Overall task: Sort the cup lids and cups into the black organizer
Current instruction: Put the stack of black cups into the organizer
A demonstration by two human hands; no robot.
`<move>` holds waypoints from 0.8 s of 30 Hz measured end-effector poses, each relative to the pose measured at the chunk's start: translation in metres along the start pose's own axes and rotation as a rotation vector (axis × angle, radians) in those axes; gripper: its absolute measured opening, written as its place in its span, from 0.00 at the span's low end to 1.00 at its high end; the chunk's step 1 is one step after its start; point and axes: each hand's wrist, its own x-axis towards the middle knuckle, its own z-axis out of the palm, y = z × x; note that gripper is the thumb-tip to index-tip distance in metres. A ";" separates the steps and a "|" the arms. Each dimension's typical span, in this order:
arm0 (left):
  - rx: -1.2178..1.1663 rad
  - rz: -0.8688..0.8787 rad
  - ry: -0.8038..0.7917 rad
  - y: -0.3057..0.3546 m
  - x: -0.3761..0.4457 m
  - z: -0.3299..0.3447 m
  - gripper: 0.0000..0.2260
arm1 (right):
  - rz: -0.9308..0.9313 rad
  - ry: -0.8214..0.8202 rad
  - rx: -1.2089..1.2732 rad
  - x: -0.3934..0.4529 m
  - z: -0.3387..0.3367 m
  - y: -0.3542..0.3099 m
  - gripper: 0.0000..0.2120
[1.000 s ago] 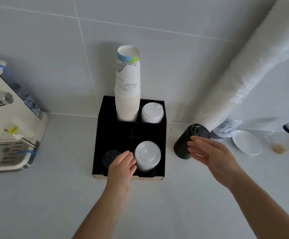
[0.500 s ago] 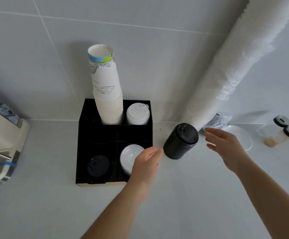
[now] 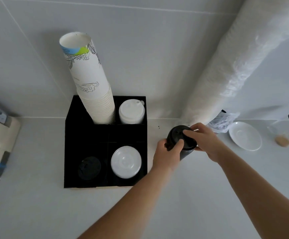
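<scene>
Fingers [image 3: 188, 133] of both hands are curled round the black lid stack [image 3: 180, 144]; probably best lifted level into the black organizer [image 3: 71, 135], near-left slot.

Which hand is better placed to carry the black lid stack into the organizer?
Left. The left hand grips the black lid stack on the side facing the black organizer; the right hand holds its far side.

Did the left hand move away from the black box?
Yes. The left hand went right, off the black organizer, and now grips the black lid stack.
</scene>
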 end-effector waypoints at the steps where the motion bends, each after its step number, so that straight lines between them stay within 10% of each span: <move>1: -0.002 0.007 0.010 -0.001 0.002 0.000 0.19 | 0.009 0.012 0.009 0.001 0.000 0.002 0.12; 7: 0.006 0.063 0.002 -0.011 0.014 -0.001 0.09 | 0.012 0.017 0.096 0.004 0.001 0.018 0.11; 13: -0.060 -0.152 -0.095 -0.016 0.020 -0.006 0.38 | 0.044 -0.073 0.176 0.006 0.003 0.027 0.14; 19: -0.132 -0.207 -0.195 -0.027 0.026 0.001 0.27 | 0.176 -0.217 0.252 0.013 0.003 0.038 0.16; 24: -0.139 -0.184 -0.214 -0.037 0.033 0.005 0.36 | 0.229 -0.301 0.261 0.021 -0.003 0.041 0.25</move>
